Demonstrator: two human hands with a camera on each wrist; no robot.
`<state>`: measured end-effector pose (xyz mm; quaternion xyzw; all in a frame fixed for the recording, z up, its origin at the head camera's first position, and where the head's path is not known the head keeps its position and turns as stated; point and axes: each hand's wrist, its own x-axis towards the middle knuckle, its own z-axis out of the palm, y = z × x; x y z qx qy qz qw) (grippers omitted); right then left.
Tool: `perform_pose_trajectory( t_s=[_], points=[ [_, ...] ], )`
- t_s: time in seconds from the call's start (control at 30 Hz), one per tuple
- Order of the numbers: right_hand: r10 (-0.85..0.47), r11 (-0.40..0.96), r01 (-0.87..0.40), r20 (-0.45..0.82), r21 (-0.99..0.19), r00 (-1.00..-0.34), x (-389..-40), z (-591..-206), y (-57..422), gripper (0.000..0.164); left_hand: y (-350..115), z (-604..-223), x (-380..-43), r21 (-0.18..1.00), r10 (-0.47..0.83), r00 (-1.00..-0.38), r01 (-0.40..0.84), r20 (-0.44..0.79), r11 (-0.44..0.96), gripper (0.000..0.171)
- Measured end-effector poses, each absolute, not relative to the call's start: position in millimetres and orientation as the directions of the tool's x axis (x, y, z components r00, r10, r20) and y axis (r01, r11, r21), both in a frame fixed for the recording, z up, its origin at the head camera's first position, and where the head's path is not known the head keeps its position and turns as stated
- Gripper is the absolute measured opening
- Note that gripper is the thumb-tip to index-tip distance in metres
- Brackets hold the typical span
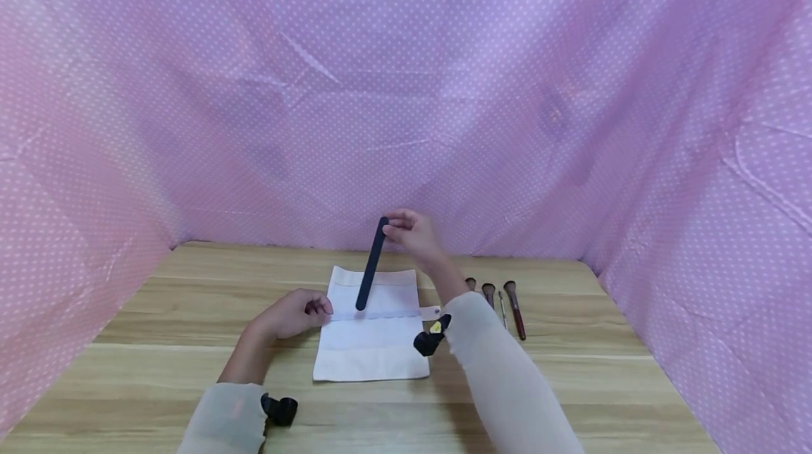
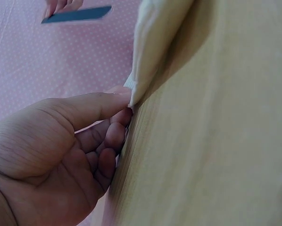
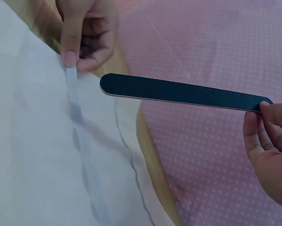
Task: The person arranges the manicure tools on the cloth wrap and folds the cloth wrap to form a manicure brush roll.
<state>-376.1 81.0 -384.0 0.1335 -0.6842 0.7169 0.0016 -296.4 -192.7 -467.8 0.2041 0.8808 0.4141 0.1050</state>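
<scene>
My right hand (image 1: 412, 234) pinches a long black nail file (image 3: 178, 91) by one rounded end, between thumb and fingers. The file slants down over the upper half of a white fabric brush roll (image 1: 374, 362), its free end near the pocket band across the middle. At the roll's left side, my left hand (image 1: 298, 313) pinches the cloth edge between thumb and index finger. In the left wrist view, that edge (image 2: 145, 56) is lifted a little from the wood, and the other fingers of my left hand (image 2: 70, 146) are curled beneath.
Several makeup brushes (image 1: 515, 309) lie right of the roll, partly behind my right forearm. A snap tab (image 1: 430, 313) sticks out from the roll's right edge. Pink dotted cloth (image 1: 406, 123) hangs around the back and sides of the wooden table (image 1: 158, 341).
</scene>
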Motion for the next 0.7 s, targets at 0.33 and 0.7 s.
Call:
perform_pose_trajectory(
  t_s=[0.33,0.7],
  points=[
    [-0.136,-0.064,-0.189,0.197,-0.980,-0.971,-378,-401,42,0.029,-193,-468,-296,0.775,0.437,-0.899,0.260,-0.024,0.576,0.005],
    [-0.123,-0.057,-0.125,0.131,-0.990,-0.984,-382,-422,33,0.031,-193,-469,-296,0.780,0.472,-0.881,0.310,0.021,0.544,0.004]
  ],
)
